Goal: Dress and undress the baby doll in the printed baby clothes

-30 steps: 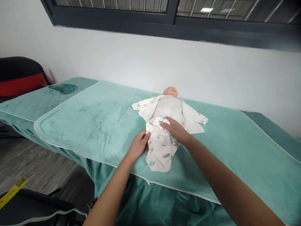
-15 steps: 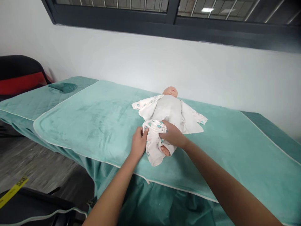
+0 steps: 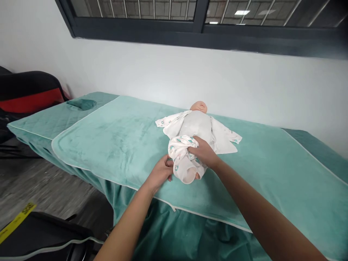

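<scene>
A baby doll (image 3: 199, 106) lies on its back on the green bed cover, its head toward the wall. Its white patterned top (image 3: 197, 123) is spread open, with the sleeves stretched to both sides. Bunched around the doll's legs are white patterned baby pants (image 3: 181, 150), one leg opening facing me. My right hand (image 3: 202, 150) grips the gathered upper part of the pants. Beside the pant leg on the left is my left hand (image 3: 160, 172), fingers bent and apart, close to the cloth. Most of the doll's legs are hidden by fabric.
The long bed (image 3: 108, 137) has a face hole (image 3: 81, 104) at its left end. Behind it are a white wall and a dark-framed window (image 3: 201, 21). A black and red chair (image 3: 32, 94) stands at far left. A black object with a yellow strip (image 3: 17, 223) is at lower left.
My left hand has come off the pants and moved slightly lower. The pant leg has turned so its opening faces me, and less of the doll's foot shows. My right hand keeps its grip.
</scene>
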A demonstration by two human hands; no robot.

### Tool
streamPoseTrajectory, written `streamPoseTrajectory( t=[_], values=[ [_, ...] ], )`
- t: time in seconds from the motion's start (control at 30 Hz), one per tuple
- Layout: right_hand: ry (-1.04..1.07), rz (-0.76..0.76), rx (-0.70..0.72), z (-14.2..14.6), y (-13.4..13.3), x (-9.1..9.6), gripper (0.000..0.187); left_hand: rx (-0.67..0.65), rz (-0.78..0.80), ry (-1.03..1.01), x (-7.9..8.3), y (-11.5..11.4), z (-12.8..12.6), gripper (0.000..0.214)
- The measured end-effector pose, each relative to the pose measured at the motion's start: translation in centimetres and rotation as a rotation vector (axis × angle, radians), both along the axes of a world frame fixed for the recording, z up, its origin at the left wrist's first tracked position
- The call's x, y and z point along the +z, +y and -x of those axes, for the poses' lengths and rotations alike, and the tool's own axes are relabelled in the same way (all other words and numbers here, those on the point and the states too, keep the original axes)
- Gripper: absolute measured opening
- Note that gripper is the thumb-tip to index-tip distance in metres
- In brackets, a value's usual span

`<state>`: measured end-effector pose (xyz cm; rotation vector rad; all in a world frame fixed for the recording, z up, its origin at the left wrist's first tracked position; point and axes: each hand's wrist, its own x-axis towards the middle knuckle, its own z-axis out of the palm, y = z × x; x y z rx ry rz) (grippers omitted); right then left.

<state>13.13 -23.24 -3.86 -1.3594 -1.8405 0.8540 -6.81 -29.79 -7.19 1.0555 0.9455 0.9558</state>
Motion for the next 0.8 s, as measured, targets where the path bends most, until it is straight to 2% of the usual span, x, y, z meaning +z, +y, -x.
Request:
streamPoseTrajectory(
  t=[0.1,0.2,0.27,0.33,0.43,0.57,0.67,0.8],
  values=[
    [0.018,0.038,-0.01,-0.1,-0.2,0.4,0.016,0.03,0.046,-0.067,0.2,-0.1,-0.2,0.045],
    [0.023,0.057,-0.011,-0.1,-0.2,0.6,0.016,0.018,0.147,-0.225,0.0,-0.9,0.3,0.039],
    [0.027,0.064,-0.004,-0.1,-0.2,0.6,0.019,0.027,0.186,-0.291,-0.3,-1.5,0.5,0.044],
    [0.038,0.068,0.004,-0.1,-0.1,0.4,0.022,0.063,0.185,-0.273,-0.5,-1.9,0.3,0.053],
    [0.053,0.07,0.009,-0.3,0.0,0.2,0.022,0.131,0.146,-0.202,-0.7,-2.0,-0.5,0.059],
    [0.06,0.069,0.007,-0.5,0.0,0.1,0.02,0.193,0.073,-0.193,-0.7,-1.3,-1.4,0.051],
    [0.05,0.054,0.005,-0.6,0.0,0.0,0.019,0.27,0.013,-0.156,-0.9,-0.2,-1.6,0.045],
    [0.053,0.073,0.016,-0.6,0.0,-0.2,0.02,0.358,-0.128,-0.008,-2.0,2.0,-1.9,0.034]
  ],
)
